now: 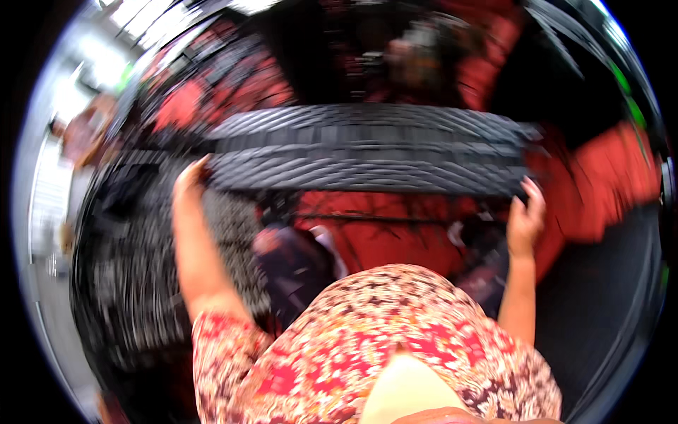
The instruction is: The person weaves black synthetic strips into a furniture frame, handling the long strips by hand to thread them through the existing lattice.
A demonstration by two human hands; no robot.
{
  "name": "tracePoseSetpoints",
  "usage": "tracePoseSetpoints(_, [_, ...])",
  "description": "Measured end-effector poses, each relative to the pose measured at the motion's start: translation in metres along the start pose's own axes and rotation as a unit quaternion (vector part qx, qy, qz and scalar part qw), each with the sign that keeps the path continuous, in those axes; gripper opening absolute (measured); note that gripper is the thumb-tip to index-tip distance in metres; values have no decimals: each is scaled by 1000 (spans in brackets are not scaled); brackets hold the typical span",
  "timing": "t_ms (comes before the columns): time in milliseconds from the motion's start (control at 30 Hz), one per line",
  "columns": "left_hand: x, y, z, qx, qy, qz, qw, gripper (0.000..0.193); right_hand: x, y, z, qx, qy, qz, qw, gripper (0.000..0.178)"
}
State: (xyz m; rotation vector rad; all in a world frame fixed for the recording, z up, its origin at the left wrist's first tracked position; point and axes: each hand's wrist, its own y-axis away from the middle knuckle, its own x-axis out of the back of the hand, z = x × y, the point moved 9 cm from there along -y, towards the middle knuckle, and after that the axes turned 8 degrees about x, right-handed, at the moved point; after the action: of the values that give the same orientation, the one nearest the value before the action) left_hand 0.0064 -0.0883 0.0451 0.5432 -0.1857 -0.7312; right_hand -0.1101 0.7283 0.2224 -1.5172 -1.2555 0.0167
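A long dark grey panel (371, 134) with bands of slanted ridges, blurred by motion, is held level across in front of me. My left hand (192, 175) is closed round its left end, the fingers partly hidden behind the edge. At the lower right corner, my right hand (528, 215) grips the panel with thumb and fingers bent at its edge. The panel's underside is hidden. Its exact kind cannot be made out.
A pile of similar dark ribbed pieces (152, 275) stands on my left. Red floor (374, 233) shows between my legs, with thin dark strips on it. Dark sheeting (600, 290) lies at the right. A person (88, 131) is far left; blurred black shapes fill the far side.
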Motion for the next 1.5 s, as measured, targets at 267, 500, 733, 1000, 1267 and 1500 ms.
tracePoseSetpoints(267, [5,-25,9,34,16,10,999,14,10,21,28,-62,-1,47,997,31])
tracePoseSetpoints(500, [42,-52,17,4,14,69,997,14,15,22,34,-64,3,50,997,30])
tracePoseSetpoints(733, [44,25,18,-89,27,13,996,23,5,-16,-2,16,13,34,999,25])
tracePoseSetpoints(1000, [-2,12,-23,27,121,-31,992,20,51,72,12,-52,51,-11,997,27])
tracePoseSetpoints(1267, [6,-62,-5,60,80,-77,992,17,58,72,17,-88,62,40,993,27])
tracePoseSetpoints(1500, [-8,-63,-3,51,58,-75,994,12,70,72,18,-92,72,51,992,28])
